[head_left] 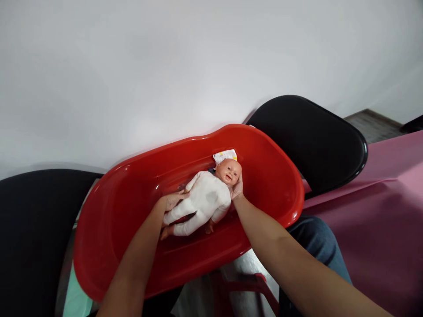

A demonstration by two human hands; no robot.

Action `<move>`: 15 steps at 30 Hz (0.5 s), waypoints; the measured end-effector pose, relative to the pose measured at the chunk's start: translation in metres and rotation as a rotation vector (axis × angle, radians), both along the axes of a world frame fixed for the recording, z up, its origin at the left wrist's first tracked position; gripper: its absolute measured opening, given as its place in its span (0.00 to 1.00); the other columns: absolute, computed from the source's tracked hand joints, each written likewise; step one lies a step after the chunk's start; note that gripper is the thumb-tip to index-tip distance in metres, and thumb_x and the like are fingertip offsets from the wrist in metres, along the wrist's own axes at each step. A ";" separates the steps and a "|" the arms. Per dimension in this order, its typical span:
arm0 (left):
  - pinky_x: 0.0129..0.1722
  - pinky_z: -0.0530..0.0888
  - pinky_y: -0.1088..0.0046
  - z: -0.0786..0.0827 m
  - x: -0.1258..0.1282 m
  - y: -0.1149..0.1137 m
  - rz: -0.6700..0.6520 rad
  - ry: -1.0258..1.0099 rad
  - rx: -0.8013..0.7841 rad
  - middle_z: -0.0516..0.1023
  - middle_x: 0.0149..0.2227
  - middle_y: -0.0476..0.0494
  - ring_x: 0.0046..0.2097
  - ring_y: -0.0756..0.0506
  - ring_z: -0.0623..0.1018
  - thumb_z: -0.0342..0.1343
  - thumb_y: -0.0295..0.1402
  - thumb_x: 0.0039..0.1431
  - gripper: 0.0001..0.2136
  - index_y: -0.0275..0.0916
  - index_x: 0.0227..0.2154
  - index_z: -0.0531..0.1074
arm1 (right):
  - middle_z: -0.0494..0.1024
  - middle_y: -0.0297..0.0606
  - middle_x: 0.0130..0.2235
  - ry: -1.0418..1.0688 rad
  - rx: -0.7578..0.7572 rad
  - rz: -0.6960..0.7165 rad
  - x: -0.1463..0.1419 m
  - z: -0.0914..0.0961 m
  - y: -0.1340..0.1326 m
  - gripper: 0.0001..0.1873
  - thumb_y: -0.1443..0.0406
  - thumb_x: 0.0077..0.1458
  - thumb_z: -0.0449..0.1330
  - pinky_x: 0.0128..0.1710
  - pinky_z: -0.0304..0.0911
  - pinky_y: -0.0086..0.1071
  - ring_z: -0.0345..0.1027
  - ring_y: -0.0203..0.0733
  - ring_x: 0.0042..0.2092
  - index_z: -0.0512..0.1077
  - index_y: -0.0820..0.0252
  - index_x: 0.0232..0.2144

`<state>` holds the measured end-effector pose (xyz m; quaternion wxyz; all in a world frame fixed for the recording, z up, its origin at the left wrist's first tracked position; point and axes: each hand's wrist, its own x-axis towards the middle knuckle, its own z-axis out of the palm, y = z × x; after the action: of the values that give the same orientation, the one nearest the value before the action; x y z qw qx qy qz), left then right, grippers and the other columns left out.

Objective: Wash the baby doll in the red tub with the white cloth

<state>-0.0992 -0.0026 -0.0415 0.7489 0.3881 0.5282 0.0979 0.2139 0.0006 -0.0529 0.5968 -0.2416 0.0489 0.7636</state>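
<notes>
- Baby doll [201, 204] – white sleepsuit, on back mid-tub, head at 2 o'clock, feet at 8.
- L hand [173, 200]: fingers open, laid flat on doll's torso, not clenched.
- R hand [237, 189]: fingers curled, cupping doll's head.
- Red plastic baby tub [211, 137] across black chair seats [307, 141].
- Folded white cloth [225, 156] beside doll's head, 1 o'clock.
- Pink sheet [373, 211] at 3 o'clock.

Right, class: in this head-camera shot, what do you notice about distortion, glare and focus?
In the head view, wide-angle distortion bends the black chair back; glare streaks the rim of the red plastic tub; the white-suited baby doll looks sharp, with no obvious blur.
</notes>
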 end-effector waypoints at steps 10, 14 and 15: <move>0.50 0.81 0.50 0.015 0.017 -0.018 0.248 -0.126 -0.040 0.84 0.52 0.37 0.51 0.32 0.84 0.73 0.49 0.51 0.46 0.47 0.70 0.60 | 0.80 0.57 0.56 0.056 0.067 0.021 -0.009 0.047 0.014 0.50 0.35 0.63 0.50 0.59 0.71 0.56 0.73 0.60 0.60 0.68 0.73 0.65; 0.56 0.79 0.56 0.035 0.024 -0.019 0.319 -0.214 0.091 0.83 0.52 0.36 0.56 0.33 0.82 0.73 0.47 0.51 0.41 0.41 0.66 0.64 | 0.80 0.55 0.55 0.061 0.147 0.038 -0.011 0.089 0.019 0.50 0.34 0.63 0.50 0.61 0.69 0.58 0.72 0.60 0.61 0.66 0.72 0.67; 0.56 0.79 0.57 0.042 0.026 -0.020 0.327 -0.232 0.124 0.83 0.52 0.36 0.56 0.33 0.82 0.72 0.47 0.53 0.39 0.41 0.65 0.65 | 0.80 0.55 0.55 0.068 0.175 0.053 -0.010 0.102 0.018 0.51 0.34 0.63 0.51 0.61 0.68 0.58 0.72 0.60 0.61 0.66 0.72 0.67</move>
<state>-0.0730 -0.0226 0.0007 0.7534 0.3286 0.4875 0.2945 0.2042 0.0190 0.0493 0.5931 -0.1638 -0.0039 0.7883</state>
